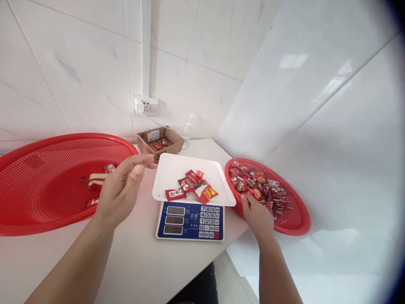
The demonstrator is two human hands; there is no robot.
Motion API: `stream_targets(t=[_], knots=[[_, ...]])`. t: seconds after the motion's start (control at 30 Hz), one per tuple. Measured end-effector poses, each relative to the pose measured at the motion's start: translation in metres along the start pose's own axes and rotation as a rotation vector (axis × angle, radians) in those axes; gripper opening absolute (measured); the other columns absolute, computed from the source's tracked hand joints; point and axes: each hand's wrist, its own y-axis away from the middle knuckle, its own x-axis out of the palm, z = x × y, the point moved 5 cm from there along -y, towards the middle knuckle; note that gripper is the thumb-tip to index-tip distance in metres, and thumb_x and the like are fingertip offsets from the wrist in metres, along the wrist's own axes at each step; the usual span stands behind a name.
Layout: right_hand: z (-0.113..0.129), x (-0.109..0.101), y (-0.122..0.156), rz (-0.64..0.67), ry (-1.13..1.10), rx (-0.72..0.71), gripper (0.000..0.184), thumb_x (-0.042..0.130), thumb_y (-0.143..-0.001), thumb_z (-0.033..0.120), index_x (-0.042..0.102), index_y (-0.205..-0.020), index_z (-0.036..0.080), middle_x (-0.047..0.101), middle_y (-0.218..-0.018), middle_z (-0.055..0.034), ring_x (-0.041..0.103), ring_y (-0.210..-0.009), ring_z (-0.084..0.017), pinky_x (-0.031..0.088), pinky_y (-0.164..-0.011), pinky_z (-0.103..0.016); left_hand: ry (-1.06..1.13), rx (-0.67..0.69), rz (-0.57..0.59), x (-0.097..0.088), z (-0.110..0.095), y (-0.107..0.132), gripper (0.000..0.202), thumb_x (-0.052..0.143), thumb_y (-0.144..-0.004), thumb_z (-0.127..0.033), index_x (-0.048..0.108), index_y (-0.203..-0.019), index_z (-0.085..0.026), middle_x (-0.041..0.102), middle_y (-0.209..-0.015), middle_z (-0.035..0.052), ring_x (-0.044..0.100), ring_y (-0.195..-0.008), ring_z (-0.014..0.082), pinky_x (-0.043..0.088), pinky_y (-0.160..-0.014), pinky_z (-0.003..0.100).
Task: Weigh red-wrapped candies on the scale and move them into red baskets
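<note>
My left hand (122, 190) is raised between the left basket and the weighing tray, fingers stretched out and holding nothing. A white tray (209, 162) lies on a blue-and-white digital scale (191, 221). Several small red snack packets (187, 184) are loosely heaped on the tray. My right hand (258, 217) reaches over the near rim of the right red basket (299, 226), fingers curled against the packets (253, 181) there. Its fingertips are partly hidden, so what they pinch cannot be made out.
At left stands a large red mesh basket (63, 141) with a few packets at its right side. Behind the scale are a cardboard box (172, 147) holding a few packets and a clear plastic bottle (187, 128). A wall socket (146, 105) has a cable plugged in.
</note>
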Motion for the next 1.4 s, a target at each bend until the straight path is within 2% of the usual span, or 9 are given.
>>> stream_targets(t=[0.17,0.33,0.63,0.87,1.07,1.13,1.2,1.3,1.4], knots=[[0.013,-0.001,0.007,-0.102,0.143,0.032,0.045,0.026,-0.096,0.040,0.066,-0.106,0.022,0.072,-0.089,-0.0113,0.067,-0.077,-0.023,0.044,-0.065,-0.031,0.003,-0.015,0.015,0.001,0.001,0.002,0.026,0.040,-0.095,-0.043,0.059,-0.110,-0.033,0.068,-0.099,0.0007,0.060,-0.109,0.0221,0.046,-0.095,0.040],[0.010,0.005,0.007,-0.150,0.173,0.031,0.045,0.025,-0.097,0.040,0.065,-0.106,0.022,0.071,-0.087,-0.0108,0.066,-0.074,-0.022,0.043,-0.063,-0.030,0.005,-0.010,0.014,0.002,0.000,0.000,0.025,0.040,-0.095,-0.043,0.059,-0.108,-0.033,0.068,-0.098,0.0002,0.059,-0.110,0.0218,0.046,-0.094,0.040],[0.013,0.003,0.008,-0.141,0.189,0.040,0.043,0.026,-0.097,0.039,0.065,-0.104,0.021,0.071,-0.089,-0.0111,0.066,-0.076,-0.021,0.042,-0.063,-0.028,-0.007,-0.016,0.026,0.004,0.000,0.000,0.026,0.040,-0.095,-0.044,0.059,-0.108,-0.033,0.068,-0.098,0.0001,0.059,-0.110,0.0222,0.047,-0.094,0.040],[0.013,0.002,0.008,-0.147,0.161,0.026,0.043,0.027,-0.097,0.039,0.066,-0.100,0.021,0.071,-0.086,-0.0103,0.065,-0.073,-0.021,0.040,-0.059,-0.028,-0.057,-0.005,0.025,0.004,-0.002,-0.001,0.030,0.039,-0.095,-0.043,0.060,-0.109,-0.026,0.070,-0.099,0.0026,0.061,-0.107,0.0212,0.050,-0.091,0.038],[0.012,0.003,0.009,-0.164,0.154,0.018,0.043,0.027,-0.097,0.038,0.066,-0.099,0.021,0.071,-0.085,-0.0100,0.065,-0.073,-0.020,0.038,-0.058,-0.027,-0.080,0.001,0.041,0.006,-0.001,-0.001,0.033,0.039,-0.095,-0.046,0.060,-0.109,-0.025,0.071,-0.097,0.0024,0.063,-0.103,0.0196,0.050,-0.089,0.033],[0.012,0.003,0.009,-0.162,0.151,0.020,0.043,0.027,-0.097,0.038,0.066,-0.100,0.021,0.071,-0.085,-0.0099,0.065,-0.073,-0.021,0.039,-0.059,-0.027,-0.100,-0.039,0.118,0.010,0.004,-0.001,0.037,0.038,-0.094,-0.049,0.060,-0.112,-0.025,0.072,-0.098,0.0032,0.064,-0.103,0.0205,0.050,-0.087,0.033],[0.013,0.003,0.009,-0.155,0.149,0.021,0.043,0.027,-0.097,0.039,0.066,-0.100,0.021,0.071,-0.085,-0.0098,0.065,-0.073,-0.021,0.039,-0.059,-0.027,-0.153,-0.107,0.272,0.017,0.011,0.001,0.042,0.037,-0.093,-0.053,0.058,-0.117,-0.026,0.072,-0.103,0.0044,0.064,-0.103,0.0222,0.051,-0.084,0.034],[0.013,0.003,0.009,-0.164,0.161,0.014,0.043,0.026,-0.097,0.039,0.066,-0.100,0.021,0.071,-0.086,-0.0098,0.065,-0.074,-0.022,0.039,-0.058,-0.028,-0.299,-0.156,0.556,0.033,0.021,0.008,0.048,0.034,-0.093,-0.055,0.055,-0.126,-0.028,0.064,-0.125,0.0060,0.058,-0.116,0.0250,0.048,-0.093,0.039],[0.012,0.003,0.008,-0.172,0.166,0.008,0.043,0.026,-0.097,0.039,0.066,-0.100,0.021,0.071,-0.086,-0.0100,0.065,-0.074,-0.022,0.038,-0.057,-0.028,-0.424,-0.124,0.751,0.047,0.027,0.017,0.053,0.032,-0.093,-0.057,0.051,-0.133,-0.028,0.055,-0.137,0.0066,0.048,-0.128,0.0275,0.042,-0.101,0.045]])
